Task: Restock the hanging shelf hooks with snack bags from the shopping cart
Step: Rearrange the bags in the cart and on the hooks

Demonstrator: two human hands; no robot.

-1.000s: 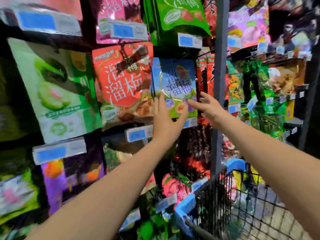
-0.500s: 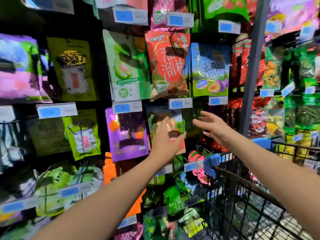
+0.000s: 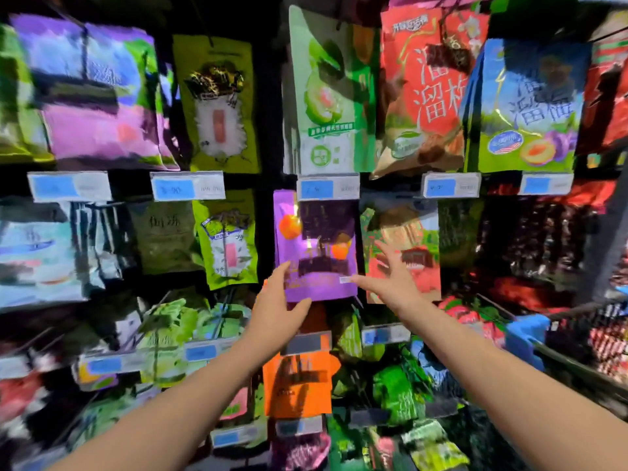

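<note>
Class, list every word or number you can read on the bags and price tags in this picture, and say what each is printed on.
"溜溜梅": large white characters on the red bag.
"溜溜梅": blue characters on the blue bag, soft but legible.
Small brand line at the red bag's top: too blurred to read.
Price tags: numbers too blurred to read.
Purple bag and green and white bag: print unreadable.

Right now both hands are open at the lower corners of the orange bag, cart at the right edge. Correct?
Wrong bag. The head view shows the left hand and right hand, both open, at the lower corners of the purple bag. The orange bag hangs in the row below. The cart is at the right edge.
</note>
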